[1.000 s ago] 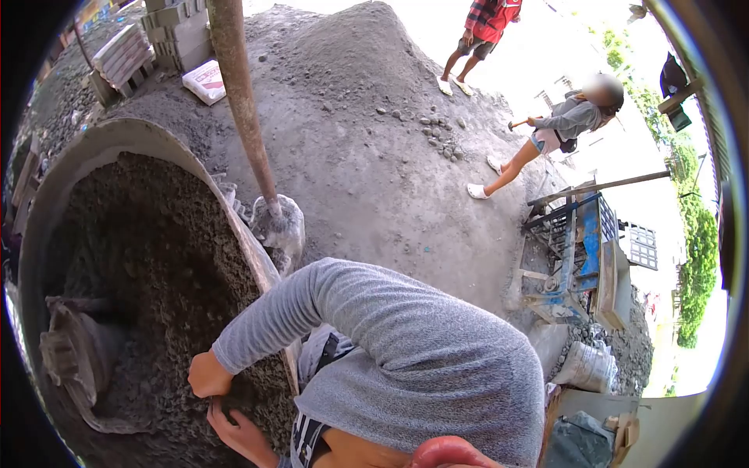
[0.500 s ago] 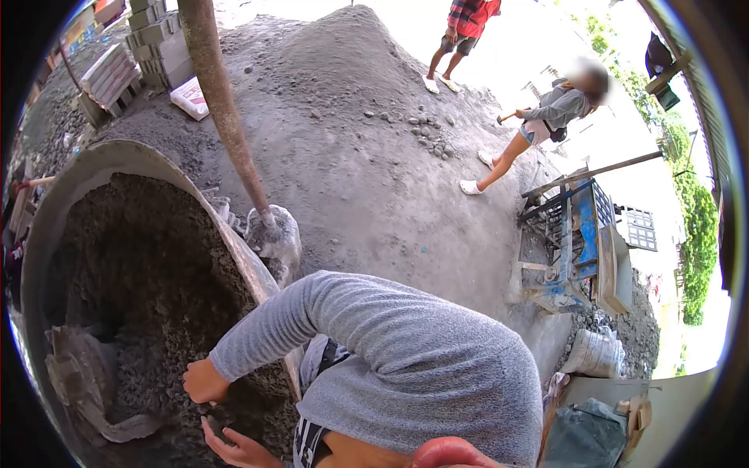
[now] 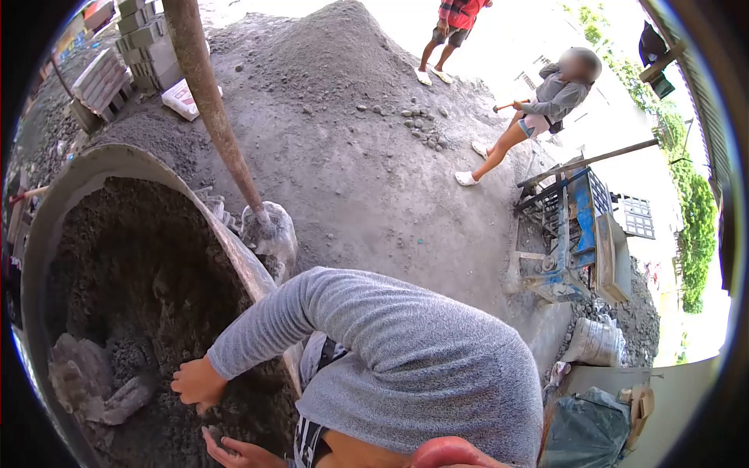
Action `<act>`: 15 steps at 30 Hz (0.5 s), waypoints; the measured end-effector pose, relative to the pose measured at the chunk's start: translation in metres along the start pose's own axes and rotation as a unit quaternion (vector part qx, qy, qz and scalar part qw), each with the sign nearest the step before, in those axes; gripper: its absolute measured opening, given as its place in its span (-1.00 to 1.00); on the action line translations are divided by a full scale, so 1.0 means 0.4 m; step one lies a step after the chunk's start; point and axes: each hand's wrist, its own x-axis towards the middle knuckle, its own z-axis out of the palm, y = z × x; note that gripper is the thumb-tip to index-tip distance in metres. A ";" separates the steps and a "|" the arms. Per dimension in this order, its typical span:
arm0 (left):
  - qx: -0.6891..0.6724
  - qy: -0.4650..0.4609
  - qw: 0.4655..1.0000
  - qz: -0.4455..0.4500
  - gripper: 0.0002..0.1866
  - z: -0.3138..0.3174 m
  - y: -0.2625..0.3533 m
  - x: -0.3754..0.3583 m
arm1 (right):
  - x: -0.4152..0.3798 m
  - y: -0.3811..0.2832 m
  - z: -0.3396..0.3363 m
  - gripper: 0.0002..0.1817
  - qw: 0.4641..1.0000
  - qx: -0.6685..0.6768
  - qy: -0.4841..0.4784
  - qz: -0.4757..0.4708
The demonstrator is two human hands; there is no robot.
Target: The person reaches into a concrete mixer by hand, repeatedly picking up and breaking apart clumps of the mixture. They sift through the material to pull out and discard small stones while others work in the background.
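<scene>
A large tub (image 3: 117,160) holds dark grey, damp-looking mix (image 3: 152,257). My right hand (image 3: 199,384), at the end of a grey sleeve, is over the mix with fingers loosely apart and thumb hanging down. Just below it in the view, my left hand (image 3: 243,454) has its thumb and fingers apart, palm turned toward the right hand. Nothing shows clearly in either hand. To the left of the right hand lies a crumpled, cement-smeared sheet-like piece (image 3: 80,376) on the mix. My grey sleeve (image 3: 374,320) covers part of the tub's near rim.
A wooden post (image 3: 204,86) stands beside the tub, its base wrapped in a whitish sack (image 3: 269,238). Beyond are a gravel heap (image 3: 331,54), stacked blocks (image 3: 148,47) and a blue metal machine (image 3: 573,230). One person (image 3: 558,101) holds a wooden-handled tool; another (image 3: 456,27) stands farther back.
My right hand has shifted left and its fingers have loosened. The crumpled piece has folded into a more compact shape. The person with the tool has moved their arms. The view has shifted slightly.
</scene>
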 end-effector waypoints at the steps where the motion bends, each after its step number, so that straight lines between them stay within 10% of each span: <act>1: -0.003 0.009 1.000 -0.006 -0.68 0.000 -0.002 -0.005 | -0.004 -0.005 -0.003 -0.48 1.000 0.000 0.000 0.000; 15: -0.031 0.020 0.999 -0.032 -0.68 -0.008 0.013 -0.012 | -0.017 -0.012 0.001 -0.23 0.999 0.031 0.008 0.007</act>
